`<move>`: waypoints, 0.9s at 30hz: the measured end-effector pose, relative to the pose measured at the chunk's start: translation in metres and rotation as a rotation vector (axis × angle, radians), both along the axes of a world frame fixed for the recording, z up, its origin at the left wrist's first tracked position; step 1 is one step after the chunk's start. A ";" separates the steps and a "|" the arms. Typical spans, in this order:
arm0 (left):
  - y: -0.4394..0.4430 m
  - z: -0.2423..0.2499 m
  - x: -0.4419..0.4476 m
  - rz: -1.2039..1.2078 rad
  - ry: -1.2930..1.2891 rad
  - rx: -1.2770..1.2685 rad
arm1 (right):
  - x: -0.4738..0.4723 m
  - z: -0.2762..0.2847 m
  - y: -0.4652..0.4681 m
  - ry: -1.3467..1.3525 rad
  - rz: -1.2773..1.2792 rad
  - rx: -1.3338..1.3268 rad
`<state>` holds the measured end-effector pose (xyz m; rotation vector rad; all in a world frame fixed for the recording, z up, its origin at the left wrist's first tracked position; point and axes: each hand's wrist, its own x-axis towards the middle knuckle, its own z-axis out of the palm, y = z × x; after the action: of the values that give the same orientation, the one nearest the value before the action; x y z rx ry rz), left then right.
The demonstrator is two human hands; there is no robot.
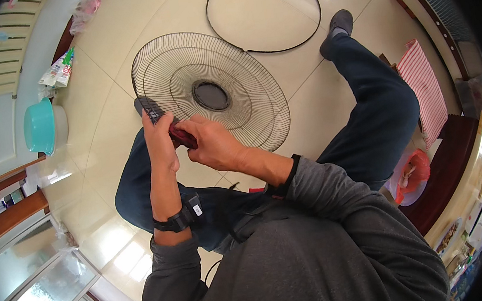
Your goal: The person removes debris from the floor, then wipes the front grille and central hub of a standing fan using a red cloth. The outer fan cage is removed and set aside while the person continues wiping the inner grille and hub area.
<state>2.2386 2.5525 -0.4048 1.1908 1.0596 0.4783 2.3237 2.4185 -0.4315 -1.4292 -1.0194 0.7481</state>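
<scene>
A wire fan guard [244, 95] with a round dark centre plate [211, 95] tilts in front of me between my legs. My left hand [160, 141] grips its near-left rim, thumb and fingers on either side of the wires. Close beside it, my right hand [216, 142] pinches a small dark red item [183, 138] against the guard's edge. Fingers cover much of that item, so its kind cannot be told. Beyond the guard, a thin black ring [274, 51] lies on the tiled floor, its near edge by the guard's far rim.
A turquoise basin [40, 127] stands by the left wall, near a plastic packet [59, 72]. To the right are a red-and-white striped cloth [424, 91] and a bin with a red bag [415, 174]. A dark wooden table edge [446, 177] runs along the lower right.
</scene>
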 end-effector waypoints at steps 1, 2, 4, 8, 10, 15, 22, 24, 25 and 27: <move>0.003 -0.002 -0.001 0.045 0.028 0.004 | 0.003 -0.003 0.001 0.075 0.056 0.004; 0.006 -0.003 -0.003 0.033 0.027 -0.001 | 0.005 -0.007 0.002 0.154 0.113 0.018; 0.009 -0.009 -0.005 0.013 0.004 0.072 | 0.011 -0.017 0.003 0.626 0.187 -0.084; 0.013 -0.019 -0.002 0.027 0.045 0.141 | 0.016 -0.045 0.016 0.507 0.166 -0.102; 0.015 -0.018 0.000 0.018 0.129 0.123 | 0.013 -0.061 0.026 0.328 0.081 -0.189; 0.004 -0.007 0.001 -0.013 0.201 0.097 | 0.044 -0.101 0.035 -0.182 -0.129 -0.290; 0.009 -0.013 0.000 0.004 0.198 0.149 | 0.022 -0.066 0.047 0.058 -0.175 -0.360; 0.012 -0.016 0.000 -0.010 0.159 0.210 | 0.004 -0.045 0.045 0.377 -0.032 -0.165; 0.013 -0.017 0.000 0.000 0.177 0.213 | 0.000 -0.041 0.047 0.526 0.045 0.027; 0.012 -0.017 -0.002 -0.004 0.159 0.214 | 0.001 -0.043 0.047 0.335 -0.047 0.000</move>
<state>2.2371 2.5645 -0.4218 1.4390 1.1628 0.5095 2.3245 2.4651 -0.4743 -1.2702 -0.7239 0.9168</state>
